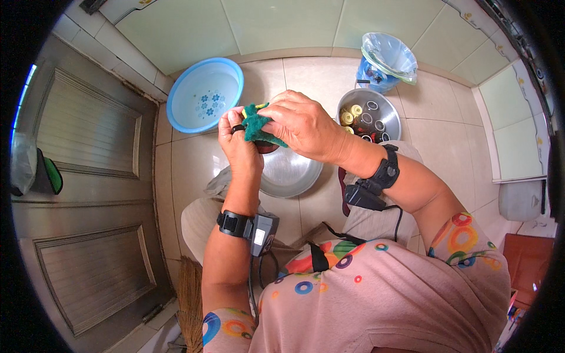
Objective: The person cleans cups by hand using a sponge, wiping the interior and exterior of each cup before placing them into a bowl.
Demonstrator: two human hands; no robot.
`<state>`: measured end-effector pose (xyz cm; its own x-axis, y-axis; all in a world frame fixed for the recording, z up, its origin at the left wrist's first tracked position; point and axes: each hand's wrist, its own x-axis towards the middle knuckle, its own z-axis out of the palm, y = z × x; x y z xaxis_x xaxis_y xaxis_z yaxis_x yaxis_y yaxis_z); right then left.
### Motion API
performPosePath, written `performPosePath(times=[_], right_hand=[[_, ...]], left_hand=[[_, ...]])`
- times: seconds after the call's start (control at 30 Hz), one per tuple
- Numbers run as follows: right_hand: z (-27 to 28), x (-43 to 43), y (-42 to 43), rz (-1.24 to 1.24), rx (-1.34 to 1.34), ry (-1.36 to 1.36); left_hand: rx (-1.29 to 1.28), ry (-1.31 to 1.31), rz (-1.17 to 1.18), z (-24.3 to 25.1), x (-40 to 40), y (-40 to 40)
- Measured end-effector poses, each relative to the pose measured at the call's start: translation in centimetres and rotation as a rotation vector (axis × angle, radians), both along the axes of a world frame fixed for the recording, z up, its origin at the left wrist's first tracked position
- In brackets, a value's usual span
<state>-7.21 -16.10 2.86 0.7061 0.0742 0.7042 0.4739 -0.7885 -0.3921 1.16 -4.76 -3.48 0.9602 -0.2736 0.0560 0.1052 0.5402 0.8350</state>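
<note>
My left hand [242,143] grips a small dark reddish-brown container [266,147], mostly hidden by my fingers and a cloth-like green scouring pad [256,125]. A black piece [237,128] shows by my left fingers; I cannot tell whether it belongs to the container. My right hand [300,125] pinches the pad, which has a bit of yellow at its edge, and presses it against the container. Beneath both hands a shallow metal basin [293,174] rests on the tiled floor. Right of my right hand stands a metal pot [394,115] holding several dark glass bottles [365,123] and pale yellow caps [346,118].
A blue plastic basin [176,108] with printed flowers sits at the far left. Behind the pot is a blue bin [375,75] lined with a plastic bag. A panelled door [92,128] borders the left side, with a straw broom [190,304] near it. Pale cabinets [282,26] run along the back.
</note>
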Motion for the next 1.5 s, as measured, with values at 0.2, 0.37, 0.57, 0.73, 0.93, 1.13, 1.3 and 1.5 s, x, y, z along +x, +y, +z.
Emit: performPosePath(times=[0.2, 0.37, 0.57, 0.73, 0.93, 1.13, 1.3, 1.5], right_hand=[[0.5, 0.2, -1.4, 0.241, 0.031, 0.057], [0.9, -0.1, -2.1, 0.202, -0.147, -0.004], [0.4, 0.3, -1.9, 0.108, -0.065, -0.025], [-0.5, 0.1, -1.5, 0.209, 0.035, 0.004], [0.2, 0.0, -3.3, 0.274, -0.034, 0.012], [0.5, 0.1, -2.1, 0.149, -0.032, -0.044], [0.8, -0.3, -1.1, 0.229, 0.033, 0.021], [1.8, -0.5, -2.3, 0.348, -0.031, -0.026]], left_hand=[[-0.005, -0.001, 0.041, 0.5, 0.2, 0.2], [-0.063, 0.07, 0.027, 0.5, 0.2, 0.3], [-0.059, 0.019, -0.028, 0.8, -0.3, 0.0], [-0.063, 0.051, -0.001, 0.1, -0.3, 0.1], [-0.113, 0.095, -0.022, 0.8, -0.5, -0.1], [-0.077, -0.024, -0.024, 0.7, -0.6, -0.3], [-0.06, -0.048, 0.005, 1.1, -0.4, -0.1], [-0.108, -0.058, -0.09, 2.2, -0.6, -0.1]])
